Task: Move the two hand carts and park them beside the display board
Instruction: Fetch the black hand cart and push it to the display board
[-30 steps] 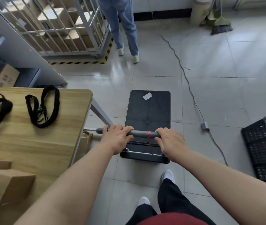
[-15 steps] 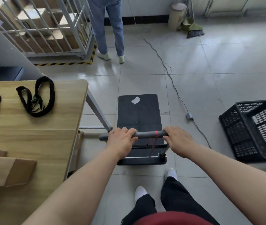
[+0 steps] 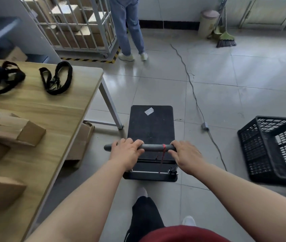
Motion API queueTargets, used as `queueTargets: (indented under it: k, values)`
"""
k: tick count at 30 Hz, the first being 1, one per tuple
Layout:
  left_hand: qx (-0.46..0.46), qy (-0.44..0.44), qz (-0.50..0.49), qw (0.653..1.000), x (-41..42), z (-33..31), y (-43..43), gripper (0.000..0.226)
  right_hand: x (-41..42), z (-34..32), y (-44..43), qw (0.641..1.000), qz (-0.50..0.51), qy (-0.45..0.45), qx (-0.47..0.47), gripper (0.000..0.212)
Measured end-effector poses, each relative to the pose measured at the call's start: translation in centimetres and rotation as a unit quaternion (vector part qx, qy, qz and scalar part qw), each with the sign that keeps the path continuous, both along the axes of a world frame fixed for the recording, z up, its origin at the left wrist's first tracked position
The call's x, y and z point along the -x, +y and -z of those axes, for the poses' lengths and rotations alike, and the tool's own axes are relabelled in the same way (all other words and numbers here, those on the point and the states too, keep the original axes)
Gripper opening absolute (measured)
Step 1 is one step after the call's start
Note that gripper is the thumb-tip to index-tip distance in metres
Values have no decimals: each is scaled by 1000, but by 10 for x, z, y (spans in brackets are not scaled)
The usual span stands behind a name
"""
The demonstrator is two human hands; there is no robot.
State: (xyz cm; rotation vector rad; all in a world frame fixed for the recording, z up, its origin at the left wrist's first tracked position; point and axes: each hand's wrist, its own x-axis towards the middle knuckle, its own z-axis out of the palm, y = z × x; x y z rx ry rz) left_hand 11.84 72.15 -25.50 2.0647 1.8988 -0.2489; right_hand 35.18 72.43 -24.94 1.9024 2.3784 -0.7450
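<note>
Cart deck [image 3: 151, 130] matt black, rough; table [image 3: 39, 105] wood-grain; floor tiles [image 3: 243, 81] glossy; crate [image 3: 261, 149] black plastic.

The hand cart [image 3: 151, 130] has bare floor [image 3: 156, 88] right in front of it. On its left, the wooden table [image 3: 34, 109] stands close, and the table leg [image 3: 111, 109] is just beside the cart's front corner. A cardboard box [image 3: 82, 142] sits under the table edge. On the right, a cable [image 3: 193, 95] runs along the floor, and a black crate [image 3: 275, 149] sits past it. Far ahead, a person [image 3: 130, 28] stands by a wire cage [image 3: 76, 23].
</note>
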Motion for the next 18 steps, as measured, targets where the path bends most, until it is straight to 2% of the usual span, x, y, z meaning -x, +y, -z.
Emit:
queueTargets:
  k: [7, 14, 18]
  values:
    - [-10, 5, -69, 998, -65, 4, -85, 28, -60, 13, -53, 997, -65, -9, -46, 28]
    - [-3, 3, -116, 993, -99, 4, -162, 29, -86, 7, -106, 996, -93, 8, -1, 28]
    - [-5, 3, -123, 992, -99, 2, -202, 30, -83, 7, -144, 994, -108, -11, -7, 28]
